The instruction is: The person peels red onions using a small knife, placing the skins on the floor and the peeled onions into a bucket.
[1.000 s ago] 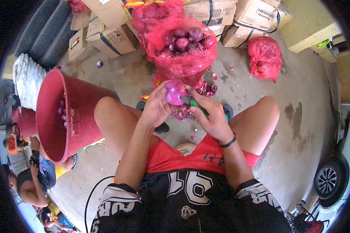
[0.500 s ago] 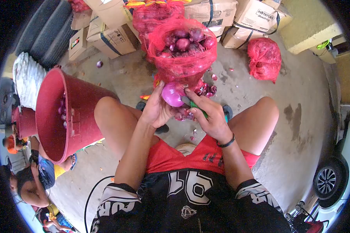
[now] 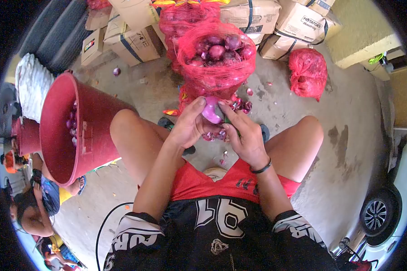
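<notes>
A purple-red onion, its skin smooth and shiny, sits in my left hand, with the fingers closed around its left side. My right hand grips a small knife with a green handle, mostly hidden by the fingers. The thumb and fingertips of that hand press against the onion's right side, where the blade meets it. Just beyond both hands stands an open red mesh sack filled with onions. Loose onion skins lie on the floor by its base.
To my left a large red tub lies tilted with onions inside. Another red sack rests at the right, near cardboard boxes. A loose onion is on the floor. People sit at far left; a car wheel shows at right.
The onion has turned a little in my left hand and shifted slightly right. My right hand has rolled inward over the knife, hiding more of its handle. The view has shifted slightly.
</notes>
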Tool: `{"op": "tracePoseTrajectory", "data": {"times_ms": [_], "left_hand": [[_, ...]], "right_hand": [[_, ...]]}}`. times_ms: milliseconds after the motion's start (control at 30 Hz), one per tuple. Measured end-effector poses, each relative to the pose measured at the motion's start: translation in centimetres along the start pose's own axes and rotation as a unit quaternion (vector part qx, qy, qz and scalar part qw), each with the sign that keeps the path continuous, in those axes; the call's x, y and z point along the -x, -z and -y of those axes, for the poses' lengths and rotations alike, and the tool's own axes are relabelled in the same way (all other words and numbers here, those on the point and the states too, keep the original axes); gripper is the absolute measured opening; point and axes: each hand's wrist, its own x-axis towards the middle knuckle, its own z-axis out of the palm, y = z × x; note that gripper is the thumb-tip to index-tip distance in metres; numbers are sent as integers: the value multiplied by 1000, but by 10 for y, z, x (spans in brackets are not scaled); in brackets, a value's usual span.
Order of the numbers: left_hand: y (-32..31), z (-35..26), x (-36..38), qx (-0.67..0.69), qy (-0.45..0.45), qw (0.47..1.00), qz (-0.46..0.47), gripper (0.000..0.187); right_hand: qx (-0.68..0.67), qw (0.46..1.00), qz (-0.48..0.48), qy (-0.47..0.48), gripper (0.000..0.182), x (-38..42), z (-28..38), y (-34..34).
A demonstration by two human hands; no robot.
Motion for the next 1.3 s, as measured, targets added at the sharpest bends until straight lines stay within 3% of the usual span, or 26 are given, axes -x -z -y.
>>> {"op": "tracePoseTrajectory", "data": {"times_ms": [100, 300, 433, 533, 567, 633, 700, 800, 967, 1067, 1200, 1300], "left_hand": [[-9, -8, 0, 22, -37, 999, -12, 31], [-7, -9, 2, 18, -51, 999, 6, 28], [-3, -8, 0, -15, -55, 998, -1, 41], [-2, -11, 1, 5, -60, 998, -10, 39], [-1, -12, 1, 10, -60, 998, -15, 37], [-2, -12, 0, -9, -76, 997, -25, 39], [-5, -9, 0, -57, -107, 992, -33, 48], [-9, -11, 1, -64, -92, 993, -43, 58], [-6, -11, -1, -32, -106, 994, -5, 63], [-2, -7, -3, -47, -118, 992, -7, 69], [5, -7, -5, -44, -123, 991, -39, 71], [3, -11, -4, -19, -108, 993, -50, 70]], "right_hand": [[20, 1000, -17, -4, 55, 1, -1, -1], [-17, 999, -37, -30, 48, 2, -2, 1], [-31, 993, -116, 5, 42, 2, -11, 4], [-99, 984, -112, -94, 41, 3, -9, 10], [-68, 991, -109, -24, 43, 2, -11, 11], [-114, 988, -44, -98, 45, 1, 7, 13], [-78, 995, -52, -37, 47, -2, 7, 2], [-19, 996, 43, -70, 45, 0, -1, 10], [-67, 991, -104, -45, 41, 5, -22, 4], [-154, 972, -132, -120, 41, 10, -22, 2], [-318, 903, -199, -210, 43, 7, -14, 12], [-270, 921, -141, -243, 51, 8, -20, 11]]}}
